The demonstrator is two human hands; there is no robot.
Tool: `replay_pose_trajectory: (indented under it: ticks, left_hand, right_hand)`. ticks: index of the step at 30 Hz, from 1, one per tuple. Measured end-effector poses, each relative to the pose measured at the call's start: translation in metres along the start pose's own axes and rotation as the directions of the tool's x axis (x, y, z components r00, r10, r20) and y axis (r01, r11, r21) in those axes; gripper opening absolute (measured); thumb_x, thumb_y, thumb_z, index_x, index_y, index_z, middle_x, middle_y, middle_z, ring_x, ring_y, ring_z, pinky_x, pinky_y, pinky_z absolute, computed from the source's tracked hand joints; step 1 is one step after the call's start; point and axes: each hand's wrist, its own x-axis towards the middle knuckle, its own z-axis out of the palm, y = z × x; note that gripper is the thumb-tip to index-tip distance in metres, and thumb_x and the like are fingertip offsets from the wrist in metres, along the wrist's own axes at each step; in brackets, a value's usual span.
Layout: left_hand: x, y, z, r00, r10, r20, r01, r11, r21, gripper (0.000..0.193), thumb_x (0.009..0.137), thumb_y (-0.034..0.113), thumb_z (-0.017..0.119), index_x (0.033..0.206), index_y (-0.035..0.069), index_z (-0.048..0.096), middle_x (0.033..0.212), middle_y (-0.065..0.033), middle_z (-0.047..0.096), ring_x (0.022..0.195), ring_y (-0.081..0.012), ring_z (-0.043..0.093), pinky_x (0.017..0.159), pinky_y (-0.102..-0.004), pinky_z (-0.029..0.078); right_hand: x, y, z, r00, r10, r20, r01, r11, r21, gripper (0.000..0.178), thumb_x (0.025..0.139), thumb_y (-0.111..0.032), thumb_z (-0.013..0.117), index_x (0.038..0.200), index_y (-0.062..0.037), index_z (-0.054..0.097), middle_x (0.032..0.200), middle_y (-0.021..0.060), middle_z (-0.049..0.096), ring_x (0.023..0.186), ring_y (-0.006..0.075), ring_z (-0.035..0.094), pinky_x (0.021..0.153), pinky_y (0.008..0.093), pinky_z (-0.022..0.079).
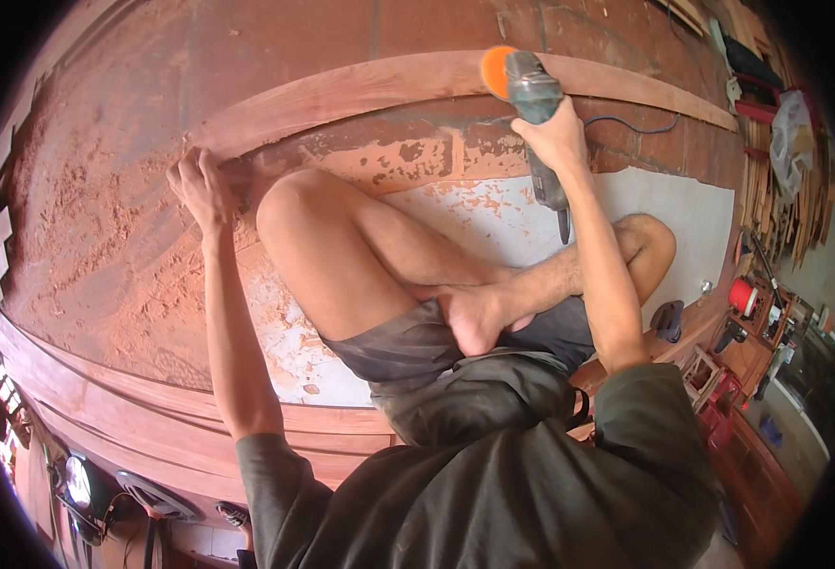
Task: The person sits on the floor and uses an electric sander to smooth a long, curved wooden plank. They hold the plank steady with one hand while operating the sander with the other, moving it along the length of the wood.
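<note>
crossed legs (361,232): nearer than either hand's fingers | left hand (203,194): fingers bent at the left end of the plank (361,95), gripping or merely resting, cannot tell | right hand (560,137): fingers wrapped around the grinder (535,93) | plank: from left fingers to beyond right fingers | orange disc (495,72): over plank, just past right fingers | wood strips (807,213): well right of right fingers

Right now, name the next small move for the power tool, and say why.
Probably ease the power tool left along the board: the right hand holds it with its orange disc over that board, which runs left toward the left hand.
</note>
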Motion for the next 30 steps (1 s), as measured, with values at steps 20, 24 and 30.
replay_pose_trajectory:
  ticks: [20,24,30]
  left_hand:
    - [0.027,0.090,-0.005,0.822,0.203,0.532,-0.172,0.979,-0.108,0.054,0.080,0.032,0.076,0.119,-0.006,0.070,0.121,-0.0187,0.061,0.113,-0.0311,0.062,0.098,-0.0409,0.050]
    - [0.029,0.081,-0.001,0.818,0.231,0.527,-0.200,0.973,-0.115,0.060,0.076,0.035,0.080,0.118,-0.008,0.070,0.123,-0.0195,0.061,0.114,-0.0315,0.062,0.100,-0.0417,0.050]
    - [0.040,0.091,-0.002,0.764,0.144,0.628,-0.121,0.989,-0.080,0.069,0.074,0.039,0.083,0.121,-0.009,0.070,0.126,-0.0207,0.060,0.118,-0.0325,0.061,0.102,-0.0427,0.049]
  right_hand:
    - [0.011,0.008,0.003,0.998,0.067,-0.010,-0.066,0.997,0.040,0.087,0.072,-0.037,0.084,0.135,0.0089,0.046,0.121,0.0323,0.068,0.113,0.0439,0.068,0.100,0.0467,0.055]
    - [-0.006,-0.022,0.022,0.999,0.009,0.039,-0.009,1.000,0.010,0.084,0.072,-0.034,0.084,0.131,0.0102,0.045,0.113,0.0322,0.070,0.104,0.0425,0.072,0.093,0.0449,0.059]
    - [-0.032,-0.076,0.041,0.978,-0.140,0.153,0.138,0.990,0.018,0.091,0.073,-0.034,0.083,0.136,0.0153,0.039,0.110,0.0348,0.070,0.104,0.0452,0.072,0.093,0.0460,0.059]
